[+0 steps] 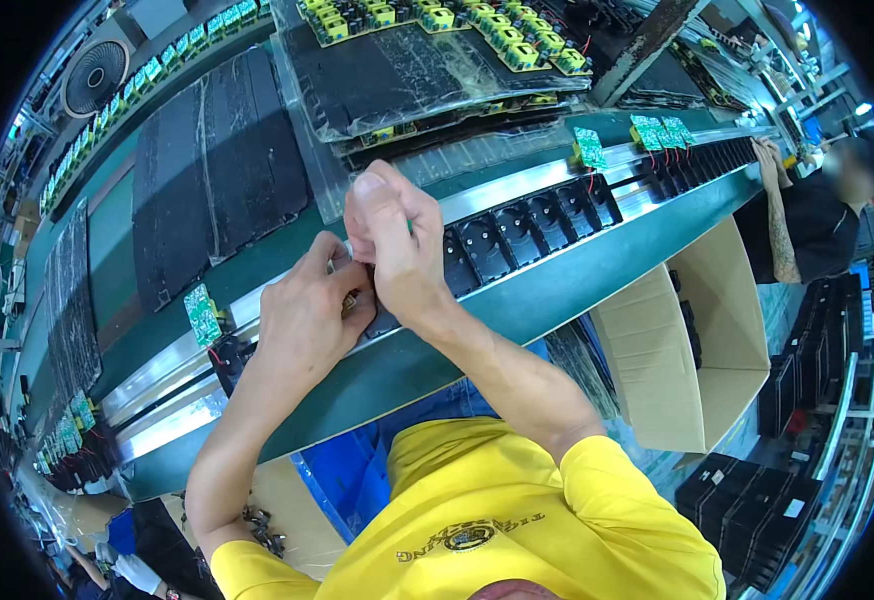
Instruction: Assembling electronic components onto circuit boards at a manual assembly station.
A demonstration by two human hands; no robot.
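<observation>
My left hand is bent over the metal rail, its fingers curled and pinched together. Close beside it and a little higher, my right hand is closed, thumb against the fingers. Whatever lies in either grip is mostly hidden; a small yellowish-brown bit shows by my left fingertips, too small to name. From under my right hand a row of black plastic housings runs along the rail to the right. Left of my left hand, a green circuit board stands on the rail, with a red wire near a black housing.
Black sheets carrying yellow-and-black circuit boards are stacked beyond the rail. More green boards stand along it at right. A cardboard box adjoins the green bench's near edge. At far right, a co-worker's arm reaches the rail.
</observation>
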